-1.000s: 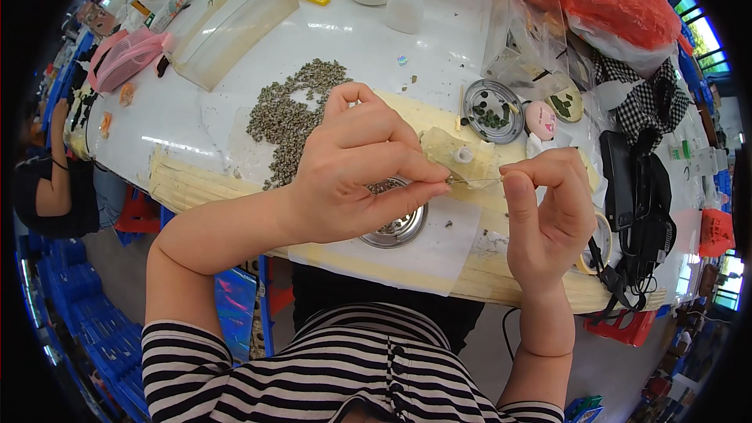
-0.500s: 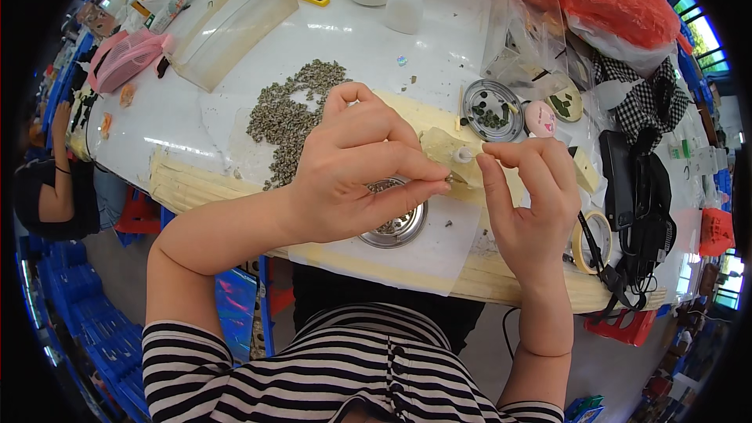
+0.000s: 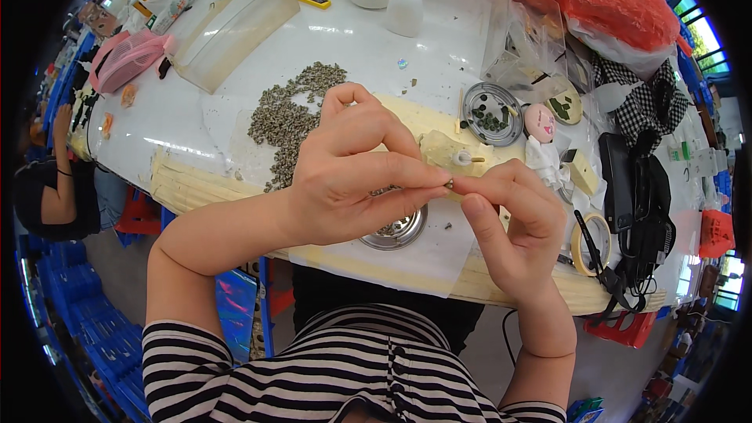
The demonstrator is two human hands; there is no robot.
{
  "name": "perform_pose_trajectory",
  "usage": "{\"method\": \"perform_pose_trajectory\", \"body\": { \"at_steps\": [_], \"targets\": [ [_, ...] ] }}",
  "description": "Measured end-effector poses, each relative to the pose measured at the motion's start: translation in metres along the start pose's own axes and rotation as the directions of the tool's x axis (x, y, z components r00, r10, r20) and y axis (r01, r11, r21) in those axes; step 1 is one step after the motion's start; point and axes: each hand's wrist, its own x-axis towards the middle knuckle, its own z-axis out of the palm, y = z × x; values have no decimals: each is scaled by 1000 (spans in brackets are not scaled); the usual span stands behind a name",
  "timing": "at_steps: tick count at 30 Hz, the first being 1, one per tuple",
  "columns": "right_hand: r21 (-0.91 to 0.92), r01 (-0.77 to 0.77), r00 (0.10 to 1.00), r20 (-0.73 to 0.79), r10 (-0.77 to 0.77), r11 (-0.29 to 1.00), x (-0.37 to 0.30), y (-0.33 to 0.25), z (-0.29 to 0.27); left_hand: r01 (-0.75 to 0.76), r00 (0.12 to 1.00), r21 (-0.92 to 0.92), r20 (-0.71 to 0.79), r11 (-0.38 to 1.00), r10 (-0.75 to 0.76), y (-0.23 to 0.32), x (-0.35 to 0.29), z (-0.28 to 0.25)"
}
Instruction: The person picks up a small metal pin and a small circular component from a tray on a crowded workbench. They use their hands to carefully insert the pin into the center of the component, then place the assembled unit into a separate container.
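My left hand (image 3: 356, 168) pinches a tiny metal piece (image 3: 450, 183) between thumb and forefinger. From the other side, the forefinger of my right hand (image 3: 513, 223) reaches that piece, its thumb held a little apart below. Just beyond the fingertips, a small white nozzle with a brass-coloured tip (image 3: 464, 158) lies on a yellowish block (image 3: 439, 146). Below my left hand sits a round metal dish (image 3: 409, 231) with small pieces in it, partly hidden by the fingers. A heap of small grey-brown metal pieces (image 3: 278, 113) lies beyond my left wrist.
A metal dish (image 3: 492, 139) of dark green chips stands at the right, beside a pale dish (image 3: 574, 113) with green bits. A tape roll (image 3: 581, 247) and black bag (image 3: 619, 180) lie farther right. At the back are a white squeeze bottle (image 3: 405, 12) and a clear tray (image 3: 235, 27).
My right hand has moved left and down from the white nozzle to the tiny piece in my left fingers. The nozzle's brass-coloured tip now shows. My left hand has stayed in place.
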Motion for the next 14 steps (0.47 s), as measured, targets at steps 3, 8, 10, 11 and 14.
{"method": "perform_pose_trajectory", "body": {
  "at_steps": [3, 8, 10, 11, 14],
  "targets": [
    [131, -84, 996, 51, 78, 988, -1, 3, 1, -4, 1000, -2, 3, 1000, 4, 0, -1, 0],
    [328, -247, 967, 137, 213, 912, -4, 8, 6, -31, 999, 29, 25, 999, 30, 3, 2, 0],
    [341, -256, 965, 142, 220, 905, -4, 7, 5, -1, 1000, 39, -4, 999, 1, 5, 4, 2],
    [348, -260, 964, 145, 223, 901, -3, 6, 4, -5, 1000, 42, -2, 999, 5, 5, 3, 2],
    [261, -227, 970, 150, 193, 938, -3, 7, 1, -13, 1000, 47, 3, 999, 13, 5, 3, 1]
  ]
}}
